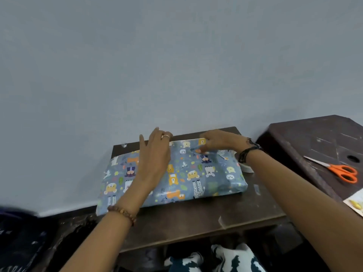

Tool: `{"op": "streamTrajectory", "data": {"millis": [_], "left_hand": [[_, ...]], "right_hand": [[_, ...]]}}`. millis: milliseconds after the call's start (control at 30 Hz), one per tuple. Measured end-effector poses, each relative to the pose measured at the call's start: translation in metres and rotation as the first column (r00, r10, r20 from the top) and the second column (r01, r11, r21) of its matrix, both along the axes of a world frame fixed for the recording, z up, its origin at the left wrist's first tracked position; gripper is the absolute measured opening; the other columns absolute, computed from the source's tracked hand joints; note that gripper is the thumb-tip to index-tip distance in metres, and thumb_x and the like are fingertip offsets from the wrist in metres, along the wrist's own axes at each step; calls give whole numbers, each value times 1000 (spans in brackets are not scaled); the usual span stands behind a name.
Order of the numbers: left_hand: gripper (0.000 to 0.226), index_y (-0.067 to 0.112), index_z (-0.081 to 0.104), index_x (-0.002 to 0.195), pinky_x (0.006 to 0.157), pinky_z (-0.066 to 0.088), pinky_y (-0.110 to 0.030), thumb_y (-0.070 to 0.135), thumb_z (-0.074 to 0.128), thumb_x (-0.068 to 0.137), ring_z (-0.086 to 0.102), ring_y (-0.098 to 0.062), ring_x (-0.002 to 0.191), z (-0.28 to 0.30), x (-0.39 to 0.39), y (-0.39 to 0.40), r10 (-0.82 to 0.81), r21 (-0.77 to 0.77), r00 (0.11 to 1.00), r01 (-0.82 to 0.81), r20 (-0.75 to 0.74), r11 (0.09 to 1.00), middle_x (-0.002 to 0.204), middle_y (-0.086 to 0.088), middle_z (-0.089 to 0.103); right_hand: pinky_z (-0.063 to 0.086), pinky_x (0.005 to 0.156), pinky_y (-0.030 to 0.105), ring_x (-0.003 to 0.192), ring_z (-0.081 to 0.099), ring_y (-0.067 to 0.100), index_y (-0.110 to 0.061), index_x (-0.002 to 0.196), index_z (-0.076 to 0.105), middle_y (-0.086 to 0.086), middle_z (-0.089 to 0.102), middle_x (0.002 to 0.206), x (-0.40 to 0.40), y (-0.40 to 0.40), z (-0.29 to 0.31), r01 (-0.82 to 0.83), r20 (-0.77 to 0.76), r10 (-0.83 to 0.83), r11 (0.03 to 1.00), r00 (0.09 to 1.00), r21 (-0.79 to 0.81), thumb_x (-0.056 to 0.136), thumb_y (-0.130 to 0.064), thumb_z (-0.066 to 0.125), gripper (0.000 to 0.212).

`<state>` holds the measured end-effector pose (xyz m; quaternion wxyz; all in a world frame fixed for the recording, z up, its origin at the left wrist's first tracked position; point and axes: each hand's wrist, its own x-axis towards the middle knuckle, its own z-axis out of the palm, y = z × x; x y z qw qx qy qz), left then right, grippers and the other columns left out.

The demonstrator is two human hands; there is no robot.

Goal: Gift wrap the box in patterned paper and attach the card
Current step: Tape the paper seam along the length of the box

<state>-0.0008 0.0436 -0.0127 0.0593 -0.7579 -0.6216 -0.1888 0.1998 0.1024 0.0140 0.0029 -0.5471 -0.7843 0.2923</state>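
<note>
Blue-grey wall [176, 55] fills the upper view, with a dark table [196, 216] pushed against it. Beside it on the right stands a second dark table [314, 138]. On the near table lies the box [188, 173], covered in blue paper printed with cartoon animals, long side toward the person; loose paper sticks out past its left end. The left hand [155, 154] rests flat on the box top, fingers straight and spread toward the far edge, a ring on one finger and a bead bracelet at the wrist. The right hand [214, 142] is at the far edge, fingertips bent onto the paper there, seemingly pinching the fold, though motion blur hides the grip. Orange scissors [341, 171] lie on the right table. A tape roll [246, 167] peeks out just behind the right wrist. At the right edge shows a card corner [355, 203].
</note>
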Motion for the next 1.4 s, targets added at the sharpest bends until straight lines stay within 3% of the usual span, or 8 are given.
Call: {"op": "streamTrajectory", "data": {"millis": [167,333,433,667,1033,1200,1300,1400], "left_hand": [[33,9,58,117,114,21,-50,-2,54,86,16,-22,143,-27,14,-56,-21,139,901,-44,433,989,142,-8,41],[66,20,29,143,117,13,-41,18,63,86,-7,-12,143,-47,38,-110,248,-142,582,-222,774,965,157,-5,1],[80,23,9,148,118,1,-40,27,61,88,-14,-17,143,-57,46,-125,324,-272,482,-176,814,946,156,-5,-15],[82,28,1,149,115,20,-40,30,57,90,0,-21,145,-46,37,-129,441,-443,367,-86,819,893,152,2,-30],[86,30,-4,149,109,22,-39,34,58,89,6,-17,144,-29,38,-139,530,-522,288,-113,797,846,158,0,-4],[88,28,0,149,112,27,-41,34,62,87,22,-20,140,-25,48,-141,426,-422,50,-66,903,904,154,1,10],[78,26,6,149,94,35,-30,38,56,90,36,-13,119,-16,57,-137,438,-437,5,-20,899,899,147,-1,10],[71,10,33,138,87,35,-27,51,57,85,41,-13,112,-9,55,-122,457,-457,-53,26,888,889,132,-3,28]], "right_hand": [[30,59,30,72,45,21,-12,68,42,5,52,73,0,-6,-19,121,-137,-114,991,984,49,87,-27,61,32],[32,63,33,77,48,22,-14,79,40,4,51,80,-2,-30,-29,189,-227,-177,981,958,33,88,-26,61,26],[32,60,29,75,45,16,-13,87,37,0,50,80,-6,-56,-35,236,-326,-222,972,919,4,91,-28,58,26],[28,62,27,70,34,10,-20,76,34,-5,40,71,-4,-114,-59,377,-595,-399,911,697,-170,89,-13,59,30],[54,86,43,86,68,28,-6,100,66,12,71,98,-8,-160,-61,377,-570,-681,731,459,-569,90,-13,60,14],[57,61,31,73,69,23,-9,98,64,12,71,94,-3,-164,-33,249,-679,-692,722,244,-646,86,-8,63,12],[54,65,31,69,68,19,-11,86,61,8,70,85,-2,-162,-10,317,-786,-526,843,324,-434,85,-6,64,7],[45,73,27,78,61,13,-18,83,65,-1,67,82,-3,-166,12,361,-781,-259,932,568,-47,81,-6,68,12]]}}
